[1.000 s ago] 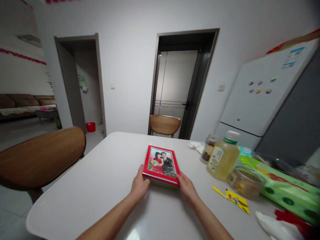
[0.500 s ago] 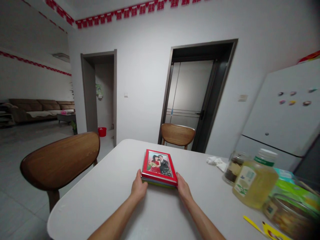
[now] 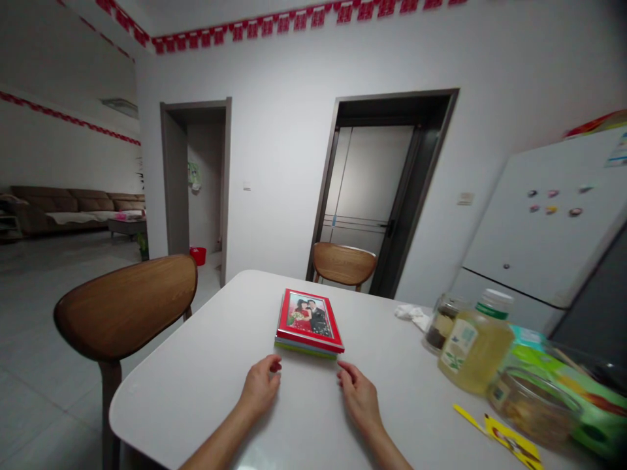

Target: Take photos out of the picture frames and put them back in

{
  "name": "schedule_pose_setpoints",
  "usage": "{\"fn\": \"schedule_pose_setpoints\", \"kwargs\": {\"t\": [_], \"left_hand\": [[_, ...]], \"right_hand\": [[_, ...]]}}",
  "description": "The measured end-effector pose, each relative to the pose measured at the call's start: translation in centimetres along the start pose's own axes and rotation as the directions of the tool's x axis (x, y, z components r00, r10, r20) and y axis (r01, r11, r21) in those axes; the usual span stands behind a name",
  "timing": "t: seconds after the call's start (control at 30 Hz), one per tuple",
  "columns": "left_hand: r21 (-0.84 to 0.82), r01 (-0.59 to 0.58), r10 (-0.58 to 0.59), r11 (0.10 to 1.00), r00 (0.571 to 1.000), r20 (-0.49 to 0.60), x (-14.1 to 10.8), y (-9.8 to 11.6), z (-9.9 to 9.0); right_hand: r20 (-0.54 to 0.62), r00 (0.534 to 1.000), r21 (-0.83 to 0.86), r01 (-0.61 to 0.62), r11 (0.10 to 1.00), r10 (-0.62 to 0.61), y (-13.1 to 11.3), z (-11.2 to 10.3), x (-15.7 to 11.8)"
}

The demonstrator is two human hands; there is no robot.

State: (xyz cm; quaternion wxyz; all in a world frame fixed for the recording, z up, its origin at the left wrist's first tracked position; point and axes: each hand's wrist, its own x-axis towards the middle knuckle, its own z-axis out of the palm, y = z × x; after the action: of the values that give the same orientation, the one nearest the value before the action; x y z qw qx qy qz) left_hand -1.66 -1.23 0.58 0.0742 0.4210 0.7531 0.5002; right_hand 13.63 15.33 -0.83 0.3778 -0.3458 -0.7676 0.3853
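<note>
A red picture frame (image 3: pixel 332 324) with a photo of a couple lies on top of a small stack on the white table (image 3: pixel 206 385). Beneath it, thin silver and green edges (image 3: pixel 304 351) show; what these lower pieces are, I cannot tell. My left hand (image 3: pixel 262 385) rests just short of the stack's near left corner, fingers curled a little and apart, holding nothing. Off the near right corner is my right hand (image 3: pixel 360 395), its thumb and fingers also loosely apart and empty. Neither hand appears to touch the stack.
To the right stand a dark-filled jar (image 3: pixel 441 323), a bottle of yellow liquid (image 3: pixel 475 346), a clear round container (image 3: pixel 531 405) and a green packet (image 3: pixel 588 391). Crumpled tissue (image 3: pixel 411 314) and a yellow packet (image 3: pixel 512 440) lie nearby. Wooden chairs stand left (image 3: pixel 132 307) and behind (image 3: pixel 344 264).
Both hands have let go of the picture frame stack's sides and drawn back toward me. The stack stays on the table, and the camera view has turned slightly right.
</note>
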Motion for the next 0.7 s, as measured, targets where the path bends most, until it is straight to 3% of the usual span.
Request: {"fn": "schedule_pose_setpoints", "kwargs": {"t": [0.3, 0.6, 0.7], "left_hand": [[0.068, -0.004, 0.002, 0.998, 1.0, 0.023, -0.6, 0.2, 0.2], [-0.054, 0.048, -0.045, 0.997, 0.998, 0.053, -0.4, -0.1, 0.2], [-0.16, 0.083, -0.07, 0.984, 0.994, 0.084, 0.1, 1.2, 0.4]], "right_hand": [[0.087, 0.99, -0.104, 0.119, 0.988, -0.11, -1.4, 0.3, -1.5], [0.099, 0.994, -0.102, 0.045, 0.994, -0.035, -1.7, 0.4, -1.3], [0.128, 0.992, -0.057, 0.005, 0.998, 0.002, -3.4, 1.2, -1.0]]}}
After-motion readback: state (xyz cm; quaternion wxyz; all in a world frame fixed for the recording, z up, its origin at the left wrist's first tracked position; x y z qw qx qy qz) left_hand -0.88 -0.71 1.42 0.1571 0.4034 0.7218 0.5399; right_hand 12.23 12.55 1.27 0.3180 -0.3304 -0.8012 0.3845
